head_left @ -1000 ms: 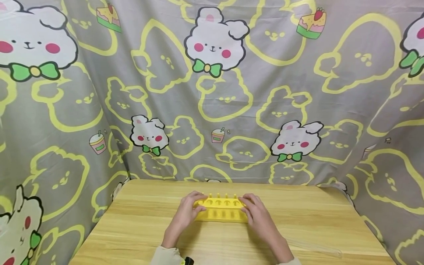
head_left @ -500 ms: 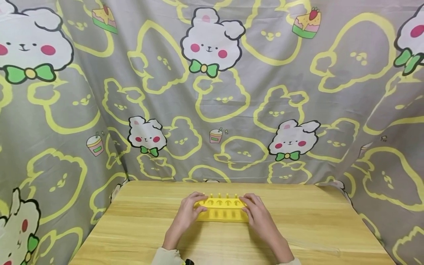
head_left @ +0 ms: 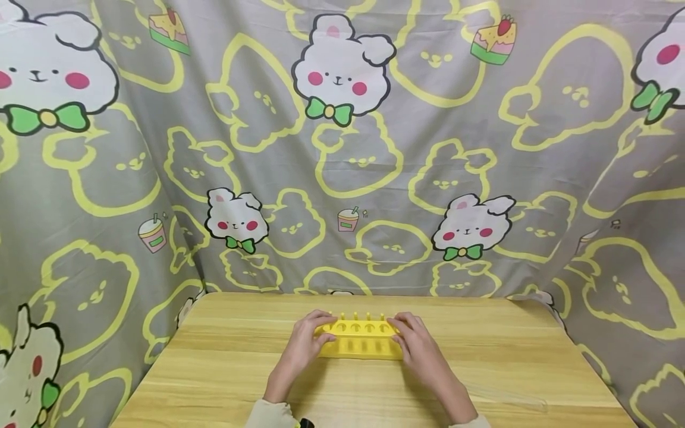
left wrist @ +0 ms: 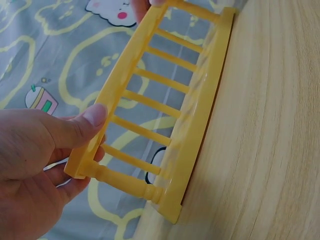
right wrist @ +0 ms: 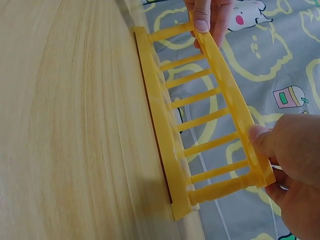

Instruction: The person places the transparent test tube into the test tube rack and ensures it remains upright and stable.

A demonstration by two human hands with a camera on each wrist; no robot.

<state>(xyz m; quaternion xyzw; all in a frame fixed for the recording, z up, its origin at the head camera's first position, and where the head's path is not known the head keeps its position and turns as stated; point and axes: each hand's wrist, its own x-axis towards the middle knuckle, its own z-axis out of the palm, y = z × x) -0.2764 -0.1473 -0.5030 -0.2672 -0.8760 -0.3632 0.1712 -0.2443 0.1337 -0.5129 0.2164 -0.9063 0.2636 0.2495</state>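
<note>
A yellow plastic test tube rack (head_left: pixel 364 355) stands upright on the wooden table, with a row of round holes in its top bar and several pegs rising behind. In the left wrist view, thin rods join the top bar to the rack's base (left wrist: pixel 205 110). My left hand (head_left: pixel 302 342) grips the left end of the top bar, thumb (left wrist: pixel 95 116) on the near side and fingers beyond it. At the right end, my right hand (head_left: pixel 420 345) holds the same bar, with its thumb (right wrist: pixel 260 134) along the near face. Both hands also show in the right wrist view.
On the table's (head_left: pixel 225 362) right side lies a faint, clear rod-like thing (head_left: pixel 508 397). A grey curtain (head_left: pixel 374 178) printed with white and yellow cartoon animals hangs behind the table and on both sides. A dark band shows at the left cuff (head_left: pixel 306 423).
The head view has shifted very slightly. Both hands keep their hold on the rack, which stays in place.
</note>
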